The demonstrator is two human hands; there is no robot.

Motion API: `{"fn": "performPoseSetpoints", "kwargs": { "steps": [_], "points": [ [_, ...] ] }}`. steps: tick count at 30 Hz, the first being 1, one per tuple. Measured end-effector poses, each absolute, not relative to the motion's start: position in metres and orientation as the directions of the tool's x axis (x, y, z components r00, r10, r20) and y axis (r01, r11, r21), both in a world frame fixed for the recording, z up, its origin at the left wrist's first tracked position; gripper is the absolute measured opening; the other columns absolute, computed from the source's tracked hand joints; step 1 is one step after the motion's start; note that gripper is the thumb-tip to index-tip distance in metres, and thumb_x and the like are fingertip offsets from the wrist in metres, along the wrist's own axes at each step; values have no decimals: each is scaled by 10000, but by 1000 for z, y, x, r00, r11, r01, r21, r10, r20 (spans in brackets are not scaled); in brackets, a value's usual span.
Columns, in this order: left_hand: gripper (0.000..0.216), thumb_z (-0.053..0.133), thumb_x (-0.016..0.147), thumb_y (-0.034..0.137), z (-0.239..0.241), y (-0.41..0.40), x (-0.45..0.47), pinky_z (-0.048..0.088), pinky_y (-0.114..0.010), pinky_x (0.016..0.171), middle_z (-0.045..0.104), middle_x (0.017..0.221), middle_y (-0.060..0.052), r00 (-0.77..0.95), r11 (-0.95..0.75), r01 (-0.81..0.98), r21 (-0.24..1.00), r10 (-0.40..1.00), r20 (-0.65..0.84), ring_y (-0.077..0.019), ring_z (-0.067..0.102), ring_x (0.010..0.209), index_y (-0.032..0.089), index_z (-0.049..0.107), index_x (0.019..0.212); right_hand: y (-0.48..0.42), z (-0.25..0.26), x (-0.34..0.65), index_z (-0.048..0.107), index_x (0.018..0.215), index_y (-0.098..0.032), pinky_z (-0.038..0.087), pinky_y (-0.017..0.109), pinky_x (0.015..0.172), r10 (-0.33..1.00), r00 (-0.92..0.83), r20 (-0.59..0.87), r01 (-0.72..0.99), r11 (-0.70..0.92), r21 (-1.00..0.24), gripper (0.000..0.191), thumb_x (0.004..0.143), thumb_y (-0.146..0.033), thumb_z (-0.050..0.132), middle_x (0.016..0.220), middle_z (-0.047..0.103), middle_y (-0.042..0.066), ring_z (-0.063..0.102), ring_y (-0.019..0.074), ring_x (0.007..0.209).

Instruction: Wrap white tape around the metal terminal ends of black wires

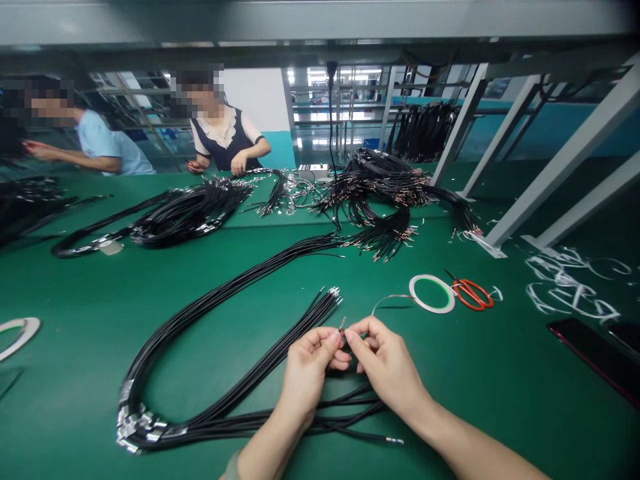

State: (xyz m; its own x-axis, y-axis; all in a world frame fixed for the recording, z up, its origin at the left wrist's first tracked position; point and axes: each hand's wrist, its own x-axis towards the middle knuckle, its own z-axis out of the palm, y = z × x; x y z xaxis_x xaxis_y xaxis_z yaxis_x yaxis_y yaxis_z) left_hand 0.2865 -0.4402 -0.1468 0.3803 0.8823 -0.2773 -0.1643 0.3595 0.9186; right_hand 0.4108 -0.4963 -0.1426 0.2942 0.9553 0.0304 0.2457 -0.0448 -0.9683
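Observation:
My left hand (313,367) is closed, thumb and finger pinching a black cable by its stripped metal end (343,325). Against that same end my right hand (385,360) presses thumb and forefinger together on a thin strip of tape (387,297). The strip runs back to a white-and-green tape roll (411,293) lying flat on the table. Fingers hide where tape and cable meet. Below and left of my hands lies a looped bundle of black cables (165,333), bound with shiny clear tape at its bend. One loose cable end (395,440) points right under my wrists.
Orange-handled scissors (473,295) lie beside the roll. A dark phone-like slab (595,360) and white scraps (570,287) are at right. Cable heaps (375,180) stand at the back near metal posts (565,153). Two people (227,140) work across the table.

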Motion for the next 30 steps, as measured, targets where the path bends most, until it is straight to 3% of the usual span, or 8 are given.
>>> {"fn": "performPoseSetpoints", "kwargs": {
  "steps": [4,18,30],
  "points": [
    [227,741,704,290,-146,-440,285,513,-173,517,651,666,-6,403,396,-200,896,867,-293,-64,579,494,100,650,790,-495,-141,410,569,825,-186,363,198,427,960,277,38,230,-28,-973,215,895,-380,505,655,637,9,521,104,470],
    [248,633,809,316,-143,-440,281,389,-140,480,560,487,18,517,463,-195,865,798,-311,-47,492,437,113,622,666,-495,-139,410,568,856,-191,429,200,468,973,231,10,166,-29,-986,206,905,-377,494,707,657,10,543,102,501],
    [261,626,808,320,-143,-440,280,333,-158,416,487,453,40,556,505,-210,837,766,-323,-45,383,385,119,605,643,-492,-142,413,583,874,-189,401,190,458,982,189,11,73,-3,-997,193,893,-370,518,746,664,7,544,89,507]
  ]
}}
